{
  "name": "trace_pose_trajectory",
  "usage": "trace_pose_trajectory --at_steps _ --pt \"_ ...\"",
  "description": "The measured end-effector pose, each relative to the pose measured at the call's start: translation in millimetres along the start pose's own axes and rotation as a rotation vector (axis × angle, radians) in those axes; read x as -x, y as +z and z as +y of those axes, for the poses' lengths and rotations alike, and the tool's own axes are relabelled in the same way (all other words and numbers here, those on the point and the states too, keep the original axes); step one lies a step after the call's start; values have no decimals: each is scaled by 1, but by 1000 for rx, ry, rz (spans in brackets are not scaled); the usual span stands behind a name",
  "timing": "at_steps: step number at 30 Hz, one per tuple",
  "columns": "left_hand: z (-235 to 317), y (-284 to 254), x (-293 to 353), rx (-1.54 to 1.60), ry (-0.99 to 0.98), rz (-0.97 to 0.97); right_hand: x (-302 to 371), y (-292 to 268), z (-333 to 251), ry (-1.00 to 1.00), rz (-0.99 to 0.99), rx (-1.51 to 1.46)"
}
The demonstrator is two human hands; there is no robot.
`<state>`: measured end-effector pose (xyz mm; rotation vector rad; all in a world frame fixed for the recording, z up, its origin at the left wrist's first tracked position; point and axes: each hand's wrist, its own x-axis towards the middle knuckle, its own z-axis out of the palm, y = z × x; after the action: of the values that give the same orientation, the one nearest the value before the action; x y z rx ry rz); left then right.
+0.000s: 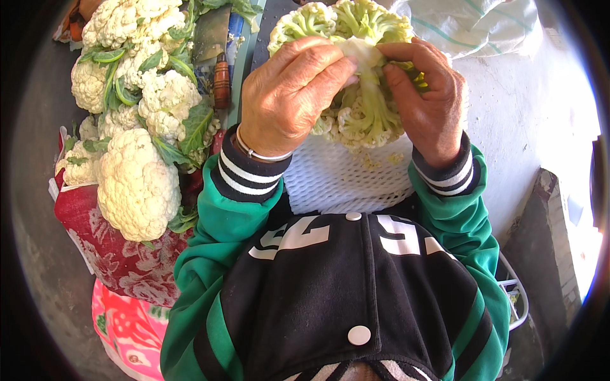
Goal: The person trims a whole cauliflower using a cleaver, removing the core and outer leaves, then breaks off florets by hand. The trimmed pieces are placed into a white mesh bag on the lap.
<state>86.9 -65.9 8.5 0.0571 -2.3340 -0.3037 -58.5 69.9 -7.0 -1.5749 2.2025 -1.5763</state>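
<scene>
A trimmed cauliflower [370, 109] is turned with its pale cut stem toward me and its florets spread around it. My left hand [295, 92] has its fingers closed at the left side of the stem, their tips pressed against it. Thumb and bent fingers of my right hand [432, 95] grip the other side, by a bit of yellow-green leaf. The far florets reach the picture's top edge. Under the cauliflower is a white mesh foam sheet [346, 178] with small floret crumbs on it. My palms hide part of the florets.
Several cauliflowers [140, 184] with green leaves are heaped at the left on a dark red patterned cloth [121, 254]. Beside them lies a cleaver with a wooden handle [221, 82]. A clear striped plastic bag [473, 25] is at the far right, and a pink floral cloth [130, 327] at lower left.
</scene>
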Motion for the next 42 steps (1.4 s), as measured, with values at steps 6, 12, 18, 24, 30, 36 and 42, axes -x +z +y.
trace_pose_trajectory --at_steps 6,12,18,24,30,36,42 --pt "0 7 4 -16 -1 67 1 3 -2 55 17 -52" --pt "4 18 8 -32 -80 159 1 3 -3 64 24 -48" --pt "5 14 7 -34 -213 103 1 3 -4 90 22 -73" --pt "5 5 5 171 -365 10 1 0 -1 6 -2 -59" --pt "6 -3 13 291 -493 -45 7 -2 0 117 26 -222" --pt "-11 -45 34 169 -827 15 12 -3 8 150 149 -628" --pt "-4 -74 34 -24 -962 -243 13 -6 19 170 235 -872"
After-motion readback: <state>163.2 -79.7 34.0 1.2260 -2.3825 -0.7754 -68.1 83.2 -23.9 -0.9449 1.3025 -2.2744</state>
